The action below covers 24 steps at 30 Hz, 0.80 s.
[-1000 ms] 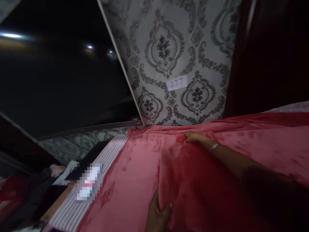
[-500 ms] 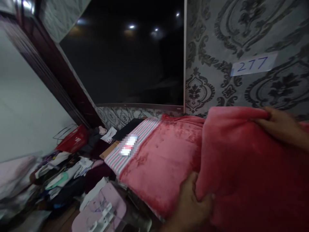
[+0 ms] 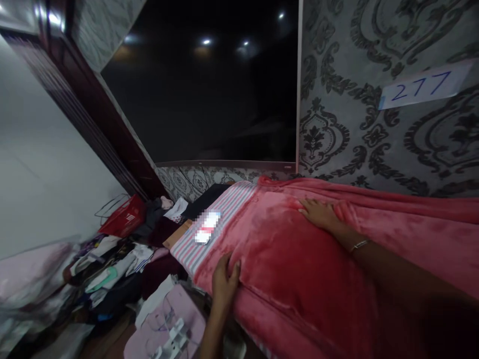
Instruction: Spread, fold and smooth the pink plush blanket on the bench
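Behind everything, from the left, you have a pale wall [image 3: 48, 174], then a large dark screen [image 3: 205, 109], then patterned wallpaper [image 3: 324, 134]. Below, left to right: a red bag [image 3: 125, 217], a jumble of clothes [image 3: 123, 279], a pink lid [image 3: 190, 304] with a white power strip [image 3: 172, 344] on it, and a striped cloth [image 3: 187, 252] bearing a bright, pixelated item [image 3: 207, 228].

Next comes your left hand [image 3: 223, 286], at the near left edge of the red blanket [image 3: 295, 249]. Its thumb and forefinger stand a little apart, touching the blanket; you can't tell from here whether the other fingers grip the edge.

The blanket lies just right of the striped cloth. Half a second ago you held its folded layer raised; now that layer is down, mostly smooth, so it looks to need flattening more than lifting.

Your right hand [image 3: 320, 214] rests palm down on the blanket's far part, fingers spread, apparently gripping nothing. A paper marked 277 [image 3: 424, 86] is on the wallpaper beyond.
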Tool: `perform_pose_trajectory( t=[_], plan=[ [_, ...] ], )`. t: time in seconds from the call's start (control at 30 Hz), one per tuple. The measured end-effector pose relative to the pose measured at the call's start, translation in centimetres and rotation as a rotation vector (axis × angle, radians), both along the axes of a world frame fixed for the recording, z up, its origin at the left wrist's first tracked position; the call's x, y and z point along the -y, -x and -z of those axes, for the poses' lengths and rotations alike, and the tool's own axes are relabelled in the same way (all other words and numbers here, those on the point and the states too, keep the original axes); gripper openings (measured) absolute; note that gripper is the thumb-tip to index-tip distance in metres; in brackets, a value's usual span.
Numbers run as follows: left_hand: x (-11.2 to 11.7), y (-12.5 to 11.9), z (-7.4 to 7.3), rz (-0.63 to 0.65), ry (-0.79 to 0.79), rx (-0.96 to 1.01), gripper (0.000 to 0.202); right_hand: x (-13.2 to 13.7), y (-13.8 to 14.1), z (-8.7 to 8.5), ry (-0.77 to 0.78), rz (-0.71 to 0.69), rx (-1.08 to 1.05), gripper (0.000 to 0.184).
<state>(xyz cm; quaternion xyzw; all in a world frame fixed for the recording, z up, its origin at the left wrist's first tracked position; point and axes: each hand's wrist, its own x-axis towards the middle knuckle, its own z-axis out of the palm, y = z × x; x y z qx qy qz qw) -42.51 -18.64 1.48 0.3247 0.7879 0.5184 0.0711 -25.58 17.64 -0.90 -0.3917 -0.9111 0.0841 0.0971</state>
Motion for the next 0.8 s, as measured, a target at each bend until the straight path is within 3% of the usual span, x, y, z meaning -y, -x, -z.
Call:
perform_pose_trajectory(
  t=[0.1, 0.23, 0.37, 0.5, 0.6, 0.73, 0.8],
  plan=[
    [0.2, 0.0, 1.1, -0.004, 0.049, -0.060, 0.056, 0.6, -1.0, -0.8, 0.037, 0.030, 0.020, 0.061],
    [-0.1, 0.5, 0.9, -0.037, 0.135, -0.069, 0.061, 0.9, -3.9, -3.0, 0.007, 0.069, 0.056, 0.060],
    [-0.1, 1.5, 0.7, -0.022, 0.176, -0.097, 0.066, 1.6, -9.1, -3.4, -0.009, 0.188, 0.034, 0.057],
    [-0.8, 0.4, -0.7, -0.017, 0.129, -0.434, 0.066, 2.9, -16.0, -3.0, 0.023, 0.303, -0.016, 0.061],
    [-2.9, -3.3, -2.1, 0.187, 0.087, -0.615, 0.063, 4.2, -21.4, -2.4, 0.008, 0.344, -0.006, 0.063],
    [-7.9, -9.4, -4.0, 0.622, 0.144, -0.597, 0.062, 6.4, -28.4, -1.9, -0.007, 0.449, 0.006, 0.063],
    [-10.9, -11.7, -5.1, 0.759, 0.185, -0.626, 0.064, 7.6, -32.2, -2.1, -0.002, 0.526, 0.008, 0.063]
  ],
)
